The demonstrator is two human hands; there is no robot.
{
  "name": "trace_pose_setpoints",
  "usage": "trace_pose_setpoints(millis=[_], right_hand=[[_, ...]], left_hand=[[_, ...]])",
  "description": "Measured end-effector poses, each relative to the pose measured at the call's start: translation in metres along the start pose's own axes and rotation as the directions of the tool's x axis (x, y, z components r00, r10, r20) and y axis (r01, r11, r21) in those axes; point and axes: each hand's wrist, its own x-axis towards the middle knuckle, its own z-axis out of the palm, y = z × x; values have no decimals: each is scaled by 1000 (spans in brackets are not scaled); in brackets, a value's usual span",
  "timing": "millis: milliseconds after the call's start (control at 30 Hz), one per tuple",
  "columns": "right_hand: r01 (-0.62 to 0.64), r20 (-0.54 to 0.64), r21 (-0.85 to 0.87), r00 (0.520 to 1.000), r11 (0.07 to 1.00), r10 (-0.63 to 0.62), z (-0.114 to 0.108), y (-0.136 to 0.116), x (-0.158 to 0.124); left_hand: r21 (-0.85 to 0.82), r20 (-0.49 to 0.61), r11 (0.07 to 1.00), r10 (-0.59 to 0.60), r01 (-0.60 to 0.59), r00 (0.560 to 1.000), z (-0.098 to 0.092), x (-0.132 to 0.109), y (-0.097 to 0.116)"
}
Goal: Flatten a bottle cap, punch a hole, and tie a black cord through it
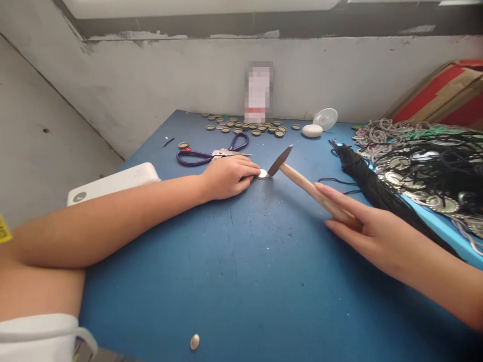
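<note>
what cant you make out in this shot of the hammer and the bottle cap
Head view only:
- Upright item at the wall: blurred out, unreadable.
- Left hand fingertips cover one side of the bottle cap.
- Right hand hides the hammer handle's end.
- Cord pile: cut by the right edge.
- Small pale thing near the table front: too small to identify.

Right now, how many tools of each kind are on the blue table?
Hammer: 1, held in the right hand
Scissors: 1, behind the left hand
Total: 2
</note>
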Motion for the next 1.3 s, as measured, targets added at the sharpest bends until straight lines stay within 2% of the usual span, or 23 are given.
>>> trace_pose_setpoints(millis=[133,267,367,500,600,733,833,900,1000,1133,1200,1267,1300], right_hand=[[-177,102,121,981,977,165,-6,3,1],[-210,172,378,973,902,155,-13,2,-3],[-231,187,287,965,929,182,-15,10,-2],[-154,98,71,984,986,147,-17,12,2],[-139,60,123,989,983,132,-17,5,3],[-204,109,295,978,933,179,-18,-4,1],[-284,199,270,951,920,236,-18,-6,1],[-343,211,195,930,919,302,-17,-5,1],[-353,138,135,932,926,336,-14,-3,0],[-205,49,263,979,943,199,-9,-1,-9],[-129,-71,320,985,939,160,-7,-4,-15],[-86,-212,346,963,934,167,-6,-9,-18],[-77,-244,348,955,935,169,-6,-11,-17]], left_hand=[[5,-2,1000,6,-6,1000,0,0,0],[0,1,1000,6,-6,1000,1,0,0],[-17,0,1000,2,-2,1000,1,0,0],[10,4,1000,-17,17,1000,0,-1,0],[67,-15,997,-42,42,999,0,-2,1],[40,-6,999,-13,13,1000,1,-2,1],[44,-45,999,-5,7,999,1,-2,0],[63,-66,998,-10,14,998,1,-2,-1],[72,-62,997,-3,8,998,1,-2,-1],[90,-78,996,-18,25,997,1,-3,-1],[98,-88,994,-36,45,995,2,-3,-2],[94,-85,994,-50,57,995,2,-3,-3],[91,-80,994,-53,60,995,2,-3,-3]])
